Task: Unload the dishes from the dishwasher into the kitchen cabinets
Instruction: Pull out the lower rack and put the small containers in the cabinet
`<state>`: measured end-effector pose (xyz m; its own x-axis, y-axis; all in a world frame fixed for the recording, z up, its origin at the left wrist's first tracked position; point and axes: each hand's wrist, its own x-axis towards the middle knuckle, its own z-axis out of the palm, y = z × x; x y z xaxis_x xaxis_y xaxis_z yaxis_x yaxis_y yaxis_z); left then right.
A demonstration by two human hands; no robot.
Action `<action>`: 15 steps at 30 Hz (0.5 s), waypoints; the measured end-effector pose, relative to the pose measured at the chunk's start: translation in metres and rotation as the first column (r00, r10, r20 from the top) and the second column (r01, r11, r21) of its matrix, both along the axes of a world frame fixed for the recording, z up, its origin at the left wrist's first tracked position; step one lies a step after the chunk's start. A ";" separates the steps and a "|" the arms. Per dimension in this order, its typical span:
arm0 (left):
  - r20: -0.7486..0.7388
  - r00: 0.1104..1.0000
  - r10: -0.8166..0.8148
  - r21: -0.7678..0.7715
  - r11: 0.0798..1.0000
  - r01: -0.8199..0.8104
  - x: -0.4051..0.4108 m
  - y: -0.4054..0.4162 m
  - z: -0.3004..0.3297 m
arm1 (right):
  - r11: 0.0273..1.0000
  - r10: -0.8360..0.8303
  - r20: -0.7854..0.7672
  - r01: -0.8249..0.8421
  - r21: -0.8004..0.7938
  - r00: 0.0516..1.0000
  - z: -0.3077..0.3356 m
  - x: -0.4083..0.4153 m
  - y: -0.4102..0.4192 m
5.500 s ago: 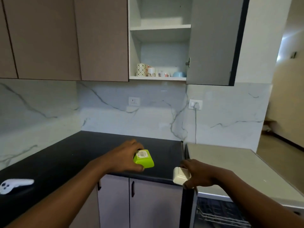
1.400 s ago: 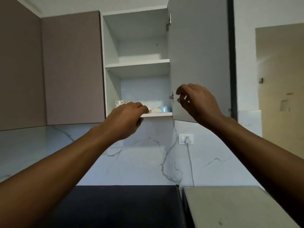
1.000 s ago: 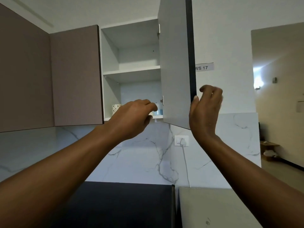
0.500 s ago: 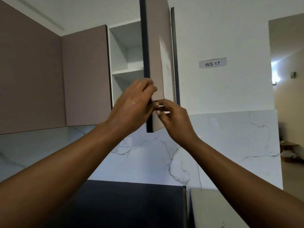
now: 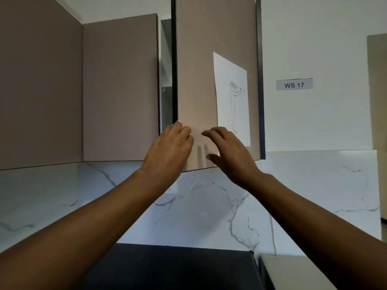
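The brown cabinet door [image 5: 196, 59] is almost closed, with only a narrow dark gap [image 5: 166, 80] left at its free edge. The shelves and the dishes inside are hidden behind it. My left hand [image 5: 169, 151] rests against the door's lower left corner, fingertips at the edge. My right hand [image 5: 228, 151] hovers just in front of the door's lower part with its fingers spread and relaxed, holding nothing. A white sheet with a line drawing [image 5: 231, 97] is stuck on the door's face.
Closed brown wall cabinets [image 5: 119, 88] run to the left. Below are the marble backsplash [image 5: 201, 208], the black counter [image 5: 167, 266] and the pale dishwasher top [image 5: 293, 273]. A "WS 17" label [image 5: 294, 85] is on the white wall at right.
The cabinet door has swung from wide open to nearly closed. Both hands, which had put the small dishes inside, now hold nothing and stay at the door's lower part.
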<state>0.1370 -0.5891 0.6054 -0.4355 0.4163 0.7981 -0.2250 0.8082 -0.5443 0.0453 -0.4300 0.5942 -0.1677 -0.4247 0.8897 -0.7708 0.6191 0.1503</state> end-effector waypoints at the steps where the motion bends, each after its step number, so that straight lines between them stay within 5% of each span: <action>1: 0.003 1.000 0.004 0.012 1.000 -0.004 -0.007 -0.013 0.000 | 0.999 -0.038 -0.016 0.038 0.012 0.999 -0.001 -0.005 -0.006; 8: 0.135 0.991 0.015 0.145 0.989 -0.035 -0.053 -0.087 -0.010 | 0.967 -0.214 -0.107 0.226 0.114 0.971 0.003 -0.030 -0.033; 15: 0.067 0.998 0.000 0.212 0.977 -0.014 -0.101 -0.110 -0.014 | 0.943 -0.258 -0.172 0.286 0.168 0.951 0.021 -0.083 -0.078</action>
<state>0.0365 -0.6991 0.5915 -0.4930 0.2374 0.8370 -0.2001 0.9053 -0.3746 -0.0381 -0.5076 0.6155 -0.1755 -0.5434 0.8209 -0.5379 0.7513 0.3824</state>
